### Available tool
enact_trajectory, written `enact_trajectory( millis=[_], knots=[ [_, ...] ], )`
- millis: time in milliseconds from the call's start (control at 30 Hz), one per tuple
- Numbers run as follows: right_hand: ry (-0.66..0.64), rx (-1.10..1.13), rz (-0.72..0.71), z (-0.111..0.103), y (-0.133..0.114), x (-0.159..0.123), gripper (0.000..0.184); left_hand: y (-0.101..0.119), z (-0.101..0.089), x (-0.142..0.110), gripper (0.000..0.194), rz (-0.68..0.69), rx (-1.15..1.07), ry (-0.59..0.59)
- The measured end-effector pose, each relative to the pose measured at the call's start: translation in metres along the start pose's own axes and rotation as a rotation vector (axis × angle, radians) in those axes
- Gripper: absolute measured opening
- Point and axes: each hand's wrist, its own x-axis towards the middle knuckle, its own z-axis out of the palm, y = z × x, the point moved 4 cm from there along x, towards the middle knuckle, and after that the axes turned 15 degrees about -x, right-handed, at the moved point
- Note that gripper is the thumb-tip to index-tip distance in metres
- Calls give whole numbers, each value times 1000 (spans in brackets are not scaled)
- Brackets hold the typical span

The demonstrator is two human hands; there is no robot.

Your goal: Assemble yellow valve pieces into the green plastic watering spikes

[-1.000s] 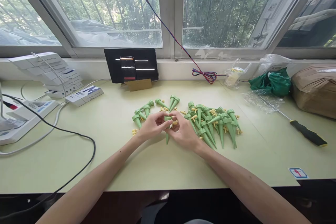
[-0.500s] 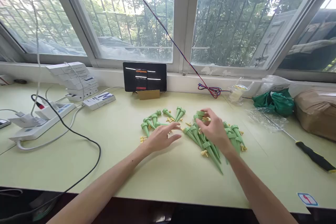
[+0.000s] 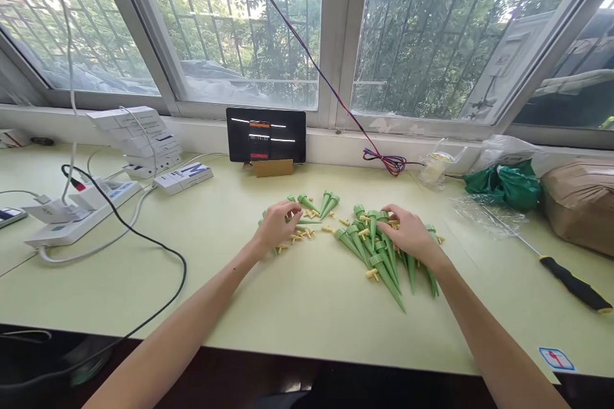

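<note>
Green plant watering spikes with ribbed caps lie in a large pile on the right of the table. My right hand is over this pile, thumb and fingers closed about the cap of a green spike. To the left, my left hand bends its fingers together above a smaller group; what they pinch, if anything, is hidden. A green spike lies below its fingertips, pointing right. Small yellow valves are scattered beside this hand. Two spikes lie close together behind, between the hands.
A tablet leans on a cardboard stand at the back. White boxes and a power strip with cables are on the left. A screwdriver, a green bag and a brown package are at the right.
My left hand has moved left and back, its fingers curling in. My right hand has shifted right over the pile. The view has moved slightly.
</note>
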Motion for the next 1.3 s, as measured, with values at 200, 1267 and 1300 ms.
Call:
enact_trajectory(
  millis=[200,1267,1300],
  knots=[
    [101,-141,-67,8,6,6,32,-5,-2,1,18,-17,61,-6],
    [369,-64,-471,40,-116,-18,22,-8,-3,-3,33,-104,229,-165],
    [332,-76,-498,52,-122,-23,22,-9,-3,-3,34,-104,231,-166]
  ],
)
